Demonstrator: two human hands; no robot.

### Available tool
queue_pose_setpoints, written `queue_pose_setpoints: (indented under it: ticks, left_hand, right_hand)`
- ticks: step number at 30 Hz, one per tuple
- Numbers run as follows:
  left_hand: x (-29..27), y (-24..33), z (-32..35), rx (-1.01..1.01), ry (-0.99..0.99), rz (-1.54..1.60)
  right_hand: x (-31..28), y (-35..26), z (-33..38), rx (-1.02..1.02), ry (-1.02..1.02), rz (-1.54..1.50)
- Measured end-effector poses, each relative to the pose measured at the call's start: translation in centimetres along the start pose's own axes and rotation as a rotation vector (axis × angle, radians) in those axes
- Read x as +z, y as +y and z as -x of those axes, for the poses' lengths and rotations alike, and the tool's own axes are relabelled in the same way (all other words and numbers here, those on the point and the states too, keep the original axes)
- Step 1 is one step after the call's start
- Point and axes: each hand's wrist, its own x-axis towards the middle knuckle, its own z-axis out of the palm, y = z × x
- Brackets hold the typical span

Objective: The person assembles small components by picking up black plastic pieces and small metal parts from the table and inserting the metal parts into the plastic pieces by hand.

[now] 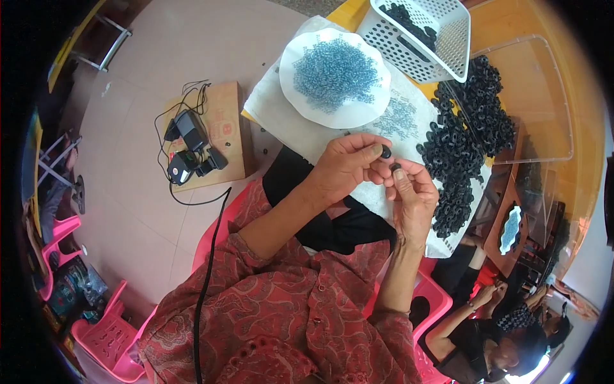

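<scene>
The left hand [345, 168] is pinching a small black ring [386, 152] between thumb and finger, over the near middle of the white cloth [281, 109]. The right hand [412, 195] is pinching another small black piece [396, 167] just beside it. I think lining the two up slowly, squeezing gently, would work best, keeping them above the cloth, between the white plate of blue beads [334, 77] and the pile of black rings [467, 134].
</scene>
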Motion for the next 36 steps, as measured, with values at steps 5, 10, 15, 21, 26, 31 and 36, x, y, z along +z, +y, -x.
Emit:
queue_pose_setpoints:
  ticks: [5, 10, 15, 21, 26, 31, 36]
  left_hand:
    - [0.2, 0.6, 0.2, -0.075, -0.030, 0.210]
    - [0.2, 0.3, 0.0, -0.066, -0.007, 0.191]
    - [-0.3, 0.1, -0.1, -0.113, -0.044, 0.268]
    - [0.0, 0.2, 0.0, -0.134, -0.066, 0.299]
    - [0.2, 0.0, 0.1, -0.081, -0.026, 0.175]
    - [0.0, -0.4, -0.1, -0.069, -0.021, 0.195]
    - [0.3, -0.2, 0.1, -0.095, 0.012, 0.213]
  right_hand:
    - [0.2, -0.4, 0.1, -0.003, 0.019, 0.005]
    - [0.0, -0.3, 0.1, -0.010, 0.041, 0.045]
    - [0.1, -0.4, 0.2, -0.022, 0.092, 0.054]
    - [0.5, -0.7, 0.3, -0.050, 0.093, 0.035]
    - [0.0, -0.3, 0.4, -0.090, 0.096, 0.144]
    - [0.0, -0.3, 0.7, -0.082, 0.121, 0.222]
    - [-0.5, 0.1, 0.4, -0.099, 0.134, 0.147]
